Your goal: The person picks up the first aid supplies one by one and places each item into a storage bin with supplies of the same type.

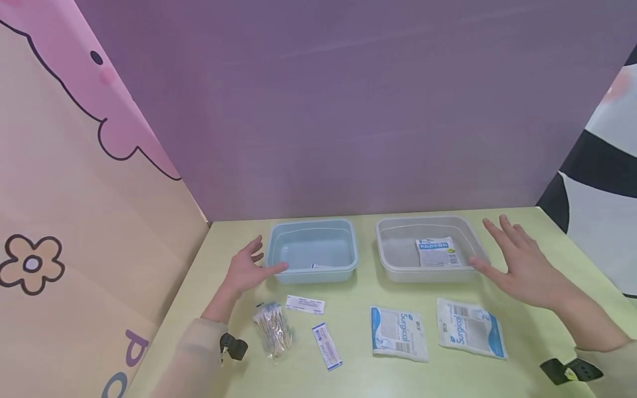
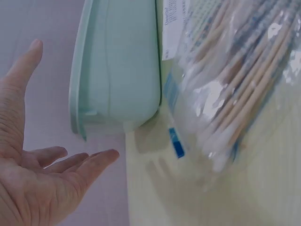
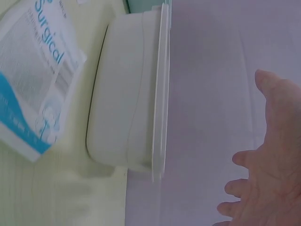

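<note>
My left hand (image 1: 247,269), thumb and fingers spread, is beside the left end of a light blue plastic basin (image 1: 312,275). In the left wrist view a gap shows between that hand (image 2: 47,188) and the basin (image 2: 117,61). My right hand (image 1: 530,271) is spread at the right end of a grey plastic basin (image 1: 428,275); the right wrist view shows the hand (image 3: 270,165) apart from the basin wall (image 3: 124,94). Inside the grey basin lies a white and blue packet (image 1: 438,252). A small white item (image 1: 320,266) in the blue basin is mostly hidden by its front rim.
In front of the basins lie a clear bag of cotton swabs (image 1: 275,330), two narrow white packets, one crosswise (image 1: 306,304) and one slanted (image 1: 327,346), and two "Surgical" packets, left (image 1: 398,334) and right (image 1: 471,328). A purple panel (image 1: 348,110) stands behind the table.
</note>
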Demonstrator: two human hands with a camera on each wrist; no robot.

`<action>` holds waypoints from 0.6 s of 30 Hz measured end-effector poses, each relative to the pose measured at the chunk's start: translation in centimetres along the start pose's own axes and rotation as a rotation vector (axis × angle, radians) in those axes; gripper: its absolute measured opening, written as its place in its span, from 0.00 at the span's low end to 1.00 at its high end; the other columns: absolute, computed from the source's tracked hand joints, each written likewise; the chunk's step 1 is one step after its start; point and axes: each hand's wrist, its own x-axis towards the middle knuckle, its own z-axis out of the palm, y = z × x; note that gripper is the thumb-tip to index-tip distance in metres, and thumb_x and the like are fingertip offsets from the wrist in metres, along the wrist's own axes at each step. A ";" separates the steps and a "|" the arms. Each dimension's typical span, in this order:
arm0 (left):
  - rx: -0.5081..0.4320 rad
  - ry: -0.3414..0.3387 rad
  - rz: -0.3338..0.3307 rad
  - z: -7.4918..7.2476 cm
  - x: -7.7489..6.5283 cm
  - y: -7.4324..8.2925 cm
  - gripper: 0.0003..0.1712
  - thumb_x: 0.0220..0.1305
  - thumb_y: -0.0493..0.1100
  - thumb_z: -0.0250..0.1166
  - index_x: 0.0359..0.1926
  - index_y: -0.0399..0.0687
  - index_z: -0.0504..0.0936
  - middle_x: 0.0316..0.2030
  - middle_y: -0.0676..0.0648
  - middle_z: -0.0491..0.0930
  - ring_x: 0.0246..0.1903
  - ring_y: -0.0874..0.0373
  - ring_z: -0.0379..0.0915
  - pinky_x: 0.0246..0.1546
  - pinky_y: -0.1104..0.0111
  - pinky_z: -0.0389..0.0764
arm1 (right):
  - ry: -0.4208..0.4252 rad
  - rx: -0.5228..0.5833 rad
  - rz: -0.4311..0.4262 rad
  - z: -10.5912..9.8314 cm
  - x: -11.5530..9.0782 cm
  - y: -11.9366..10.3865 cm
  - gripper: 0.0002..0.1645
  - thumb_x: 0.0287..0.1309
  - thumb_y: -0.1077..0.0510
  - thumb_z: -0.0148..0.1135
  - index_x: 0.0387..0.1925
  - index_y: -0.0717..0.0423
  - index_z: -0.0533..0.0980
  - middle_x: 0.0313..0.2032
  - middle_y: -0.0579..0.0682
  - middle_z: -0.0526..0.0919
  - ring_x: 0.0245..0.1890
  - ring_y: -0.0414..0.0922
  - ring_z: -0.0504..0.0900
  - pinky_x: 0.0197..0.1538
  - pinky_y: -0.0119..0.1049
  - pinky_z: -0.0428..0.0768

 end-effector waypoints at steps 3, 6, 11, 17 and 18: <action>-0.019 -0.009 -0.012 0.6 0.0 -0.1 0.66 0.55 0.59 0.83 0.84 0.44 0.56 0.80 0.35 0.64 0.75 0.34 0.68 0.69 0.45 0.77 | -0.010 0.019 -0.007 0.3 0.4 -0.7 0.57 0.72 0.41 0.64 0.85 0.61 0.45 0.83 0.74 0.38 0.80 0.80 0.38 0.74 0.83 0.40; -0.035 -0.009 -0.025 0.9 -0.1 -0.1 0.66 0.53 0.57 0.84 0.84 0.43 0.57 0.79 0.35 0.66 0.74 0.33 0.69 0.68 0.44 0.78 | -0.018 0.048 -0.015 0.5 0.7 -1.7 0.58 0.70 0.41 0.67 0.86 0.58 0.47 0.84 0.72 0.40 0.81 0.78 0.42 0.72 0.84 0.47; -0.045 -0.005 -0.032 0.9 -0.2 0.0 0.66 0.51 0.56 0.86 0.83 0.43 0.59 0.76 0.35 0.70 0.71 0.34 0.73 0.66 0.44 0.81 | 0.007 0.067 -0.040 1.1 1.3 -3.9 0.57 0.66 0.42 0.72 0.85 0.53 0.53 0.84 0.67 0.48 0.79 0.76 0.55 0.67 0.82 0.61; -0.030 0.011 -0.028 1.0 0.1 0.1 0.65 0.50 0.54 0.86 0.82 0.42 0.60 0.72 0.32 0.74 0.69 0.34 0.75 0.65 0.44 0.81 | 0.069 0.059 -0.098 2.2 1.8 -6.7 0.54 0.62 0.42 0.76 0.81 0.54 0.61 0.81 0.65 0.61 0.73 0.74 0.68 0.64 0.79 0.70; -0.028 0.013 -0.029 1.0 0.1 0.1 0.65 0.51 0.53 0.86 0.82 0.42 0.60 0.72 0.32 0.75 0.69 0.34 0.76 0.65 0.44 0.81 | 0.074 0.057 -0.111 2.4 1.9 -7.1 0.54 0.62 0.42 0.76 0.81 0.54 0.62 0.81 0.65 0.62 0.73 0.73 0.70 0.64 0.78 0.71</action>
